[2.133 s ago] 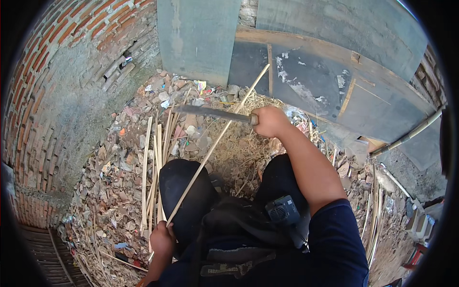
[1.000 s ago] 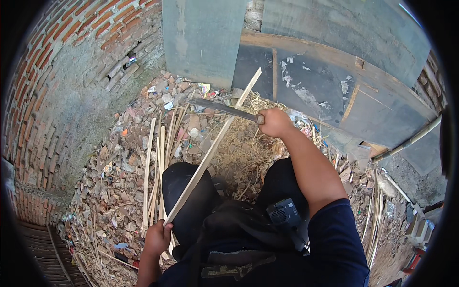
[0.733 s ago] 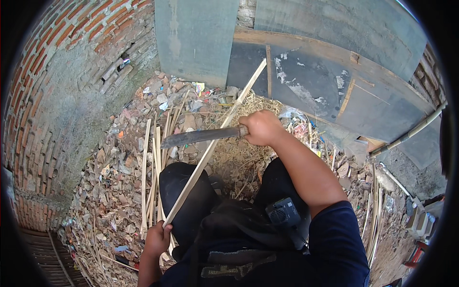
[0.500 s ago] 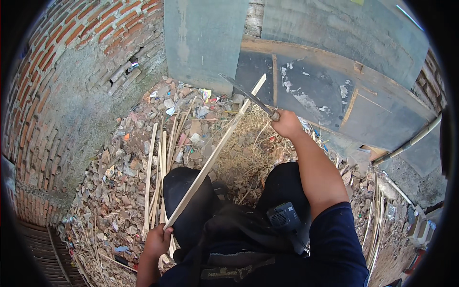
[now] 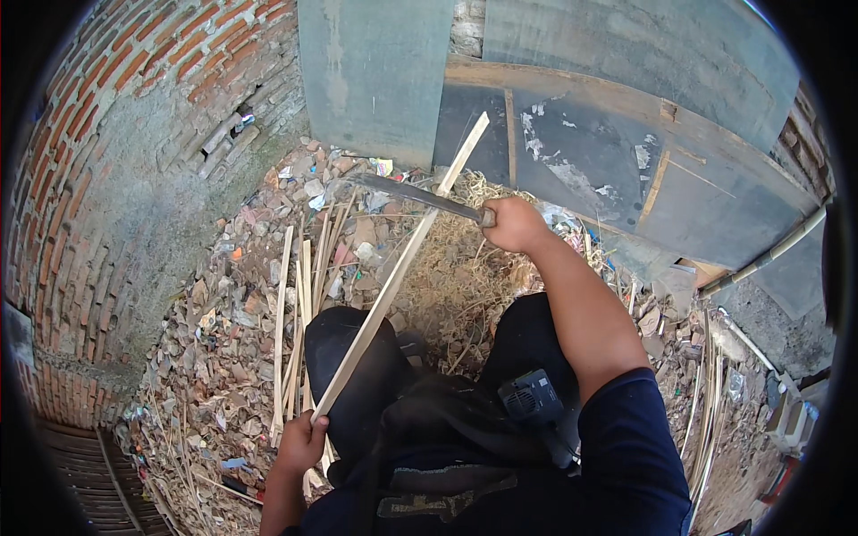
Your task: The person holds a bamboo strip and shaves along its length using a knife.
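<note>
A long pale bamboo strip (image 5: 380, 311) slants up and away across my left knee, its far end pointing at the dark panel. My left hand (image 5: 302, 441) is closed round its near end. Out in front, my right hand (image 5: 514, 224) grips the short handle of a machete (image 5: 416, 193). The dark blade points left and lies across the upper part of the strip, seemingly touching it. Below the blade, curly pale shavings (image 5: 465, 246) cover the ground between my knees.
More pale strips (image 5: 295, 322) lie beside my left knee, and another bundle (image 5: 706, 411) is at the right. Stony rubble with litter (image 5: 228, 348) spreads round me. A brick wall (image 5: 107, 179) stands left; grey-blue panels (image 5: 375, 80) stand ahead. A dark device (image 5: 530, 396) rests by my right thigh.
The machete has swung from pointing up and away to lying nearly level across the strip. My right hand has moved slightly left and nearer the far end. My left hand keeps its hold.
</note>
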